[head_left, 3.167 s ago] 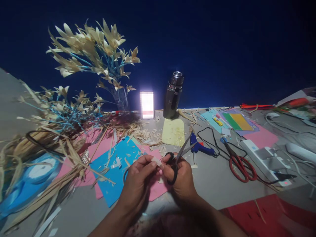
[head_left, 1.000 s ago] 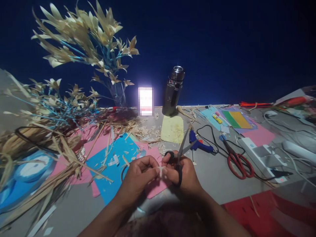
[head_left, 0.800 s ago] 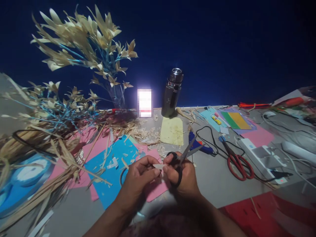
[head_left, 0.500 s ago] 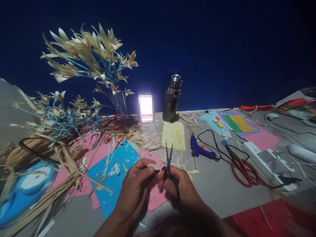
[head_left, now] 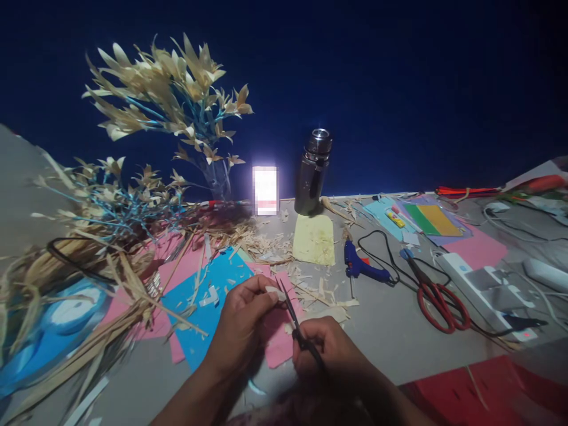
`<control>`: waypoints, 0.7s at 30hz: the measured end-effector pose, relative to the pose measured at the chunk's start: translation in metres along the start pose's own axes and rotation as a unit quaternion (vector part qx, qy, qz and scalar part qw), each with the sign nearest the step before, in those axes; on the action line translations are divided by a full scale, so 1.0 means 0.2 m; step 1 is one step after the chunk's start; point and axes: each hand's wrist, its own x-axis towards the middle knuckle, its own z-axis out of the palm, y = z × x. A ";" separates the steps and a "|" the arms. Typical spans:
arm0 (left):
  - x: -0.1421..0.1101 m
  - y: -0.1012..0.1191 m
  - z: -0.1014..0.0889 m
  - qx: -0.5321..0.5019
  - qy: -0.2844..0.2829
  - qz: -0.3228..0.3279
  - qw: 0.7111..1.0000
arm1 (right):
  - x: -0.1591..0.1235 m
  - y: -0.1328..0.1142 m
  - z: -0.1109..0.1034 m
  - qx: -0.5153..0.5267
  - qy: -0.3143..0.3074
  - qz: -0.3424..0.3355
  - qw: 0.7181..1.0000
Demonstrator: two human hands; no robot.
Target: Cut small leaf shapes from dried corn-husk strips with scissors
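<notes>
Between the thumb and fingers of my left hand [head_left: 246,313] is a small pale strip [head_left: 276,292], perhaps husk or paper. My right hand [head_left: 326,349] grips a pair of black-handled scissors [head_left: 291,310] by the loops. Their blades point up and left and lie right against the strip's end; whether they are cutting it I cannot tell. Pink paper [head_left: 280,331] and a blue sheet [head_left: 199,296] lie beneath and left of my hands, sprinkled with pale scraps.
A blue glue gun [head_left: 366,266], red-handled scissors [head_left: 444,305] and a white power strip [head_left: 479,290] lie to the right. A dark flask [head_left: 312,177] stands behind a yellow sheet [head_left: 314,239]. Husk flowers [head_left: 177,89] rise at the back left, above dried husk strips [head_left: 128,296].
My right hand has turned the scissors from upright to leaning left, bringing their blades to the pale strip. My left hand keeps its pinch. The view has shifted slightly.
</notes>
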 end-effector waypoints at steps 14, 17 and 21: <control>0.02 0.00 -0.03 0.014 -0.058 -0.028 0.998 | 0.01 0.01 -0.04 -0.022 -0.043 0.007 0.999; 0.02 0.03 -0.04 0.028 -0.080 -0.056 0.995 | -0.01 -0.01 -0.07 -0.058 -0.058 -0.011 0.997; 0.03 0.04 -0.05 0.069 -0.092 -0.060 0.991 | -0.03 -0.03 -0.11 -0.086 -0.067 -0.002 0.994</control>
